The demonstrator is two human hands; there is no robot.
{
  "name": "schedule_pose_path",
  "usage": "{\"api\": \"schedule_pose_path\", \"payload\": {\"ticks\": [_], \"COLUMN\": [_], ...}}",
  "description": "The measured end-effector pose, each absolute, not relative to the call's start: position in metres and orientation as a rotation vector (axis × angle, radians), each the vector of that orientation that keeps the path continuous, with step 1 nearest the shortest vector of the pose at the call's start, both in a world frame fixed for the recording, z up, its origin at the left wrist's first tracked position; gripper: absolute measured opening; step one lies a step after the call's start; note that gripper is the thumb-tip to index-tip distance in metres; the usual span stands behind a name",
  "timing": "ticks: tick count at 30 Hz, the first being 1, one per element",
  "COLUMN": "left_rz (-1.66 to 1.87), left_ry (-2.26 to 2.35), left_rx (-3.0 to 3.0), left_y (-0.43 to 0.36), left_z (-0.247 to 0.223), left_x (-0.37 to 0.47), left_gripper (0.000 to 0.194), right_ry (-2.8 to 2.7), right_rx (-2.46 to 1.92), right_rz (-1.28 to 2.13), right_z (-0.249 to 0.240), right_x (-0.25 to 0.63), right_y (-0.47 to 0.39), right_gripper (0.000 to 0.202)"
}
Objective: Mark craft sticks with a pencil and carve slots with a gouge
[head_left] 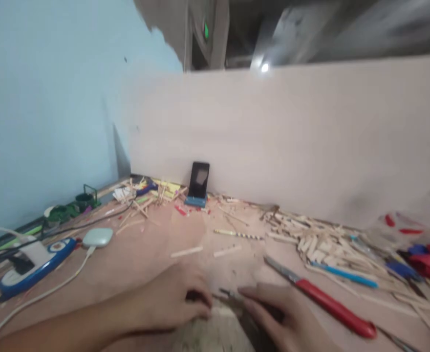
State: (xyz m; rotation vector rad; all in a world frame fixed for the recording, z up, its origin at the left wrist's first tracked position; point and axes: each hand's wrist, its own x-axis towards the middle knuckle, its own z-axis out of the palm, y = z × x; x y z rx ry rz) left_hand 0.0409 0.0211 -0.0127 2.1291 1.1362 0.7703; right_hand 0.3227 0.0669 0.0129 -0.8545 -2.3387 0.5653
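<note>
Grey metal tip lies just left of your right hand, its axis toward your left hand. Both curl; whether they grip, I cannot tell.

Right of the right fingers: knife, red-handled, grey-bladed; stick, bright blue. Beyond: pencil, banded dark and pale. Left of the left fingers: power strip, blue and white; box, pale mint.

Muted light, white glare above the partition, blurred hands
</note>
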Motion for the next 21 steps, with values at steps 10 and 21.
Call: {"api": "schedule_pose_path", "payload": {"ticks": [10,21], "left_rz": [0.763,0.753], "left_ry": [1.056,1.027], "left_rx": [2.274,2.682], "left_y": [0.017,0.017], "left_z": [0.003,-0.011], "left_x": [0.031,0.033], "left_gripper": [0.011,0.026], "right_ry": [-2.458,-2.528], "right_rx": [-0.675,-0.540], "right_rz": [0.786,0.693], "right_z": [0.019,0.017], "right_x": [0.322,0.320], "right_y": [0.067,0.070], "right_gripper": [0.023,0.015]}}
